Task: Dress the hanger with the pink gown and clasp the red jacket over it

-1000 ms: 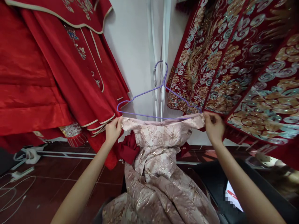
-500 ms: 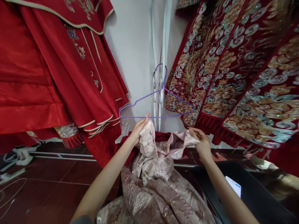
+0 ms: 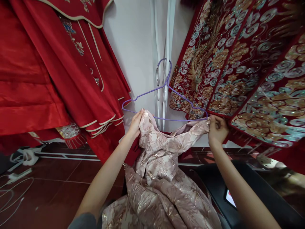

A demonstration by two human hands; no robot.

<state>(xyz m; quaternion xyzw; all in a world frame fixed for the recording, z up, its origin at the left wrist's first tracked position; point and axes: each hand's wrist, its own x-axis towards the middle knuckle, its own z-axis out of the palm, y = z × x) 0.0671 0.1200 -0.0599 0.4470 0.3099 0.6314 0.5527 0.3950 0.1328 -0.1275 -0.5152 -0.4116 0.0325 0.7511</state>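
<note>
A pink brocade dress (image 3: 162, 159) with a floral pattern hangs down in front of me. My left hand (image 3: 136, 122) pinches its top edge just under the bottom wire of a purple wire hanger (image 3: 164, 105). My right hand (image 3: 217, 128) is closed on the other end of the top edge, at the hanger's right tip. The hanger's hook sits over a white bracket (image 3: 164, 57) on the wall. A dark red bow (image 3: 132, 152) shows behind the dress.
Red satin embroidered garments (image 3: 59, 79) hang at left. A beaded red garment with gold and teal swirls (image 3: 250, 70) hangs at right. White cables (image 3: 16, 187) lie on the dark red tile floor. A black surface with a phone (image 3: 230, 197) is at lower right.
Both hands pulled inward and bunched the dress top half a second ago. Now the right hand has moved back out to the hanger's right tip, and the left stays near the bottom wire.
</note>
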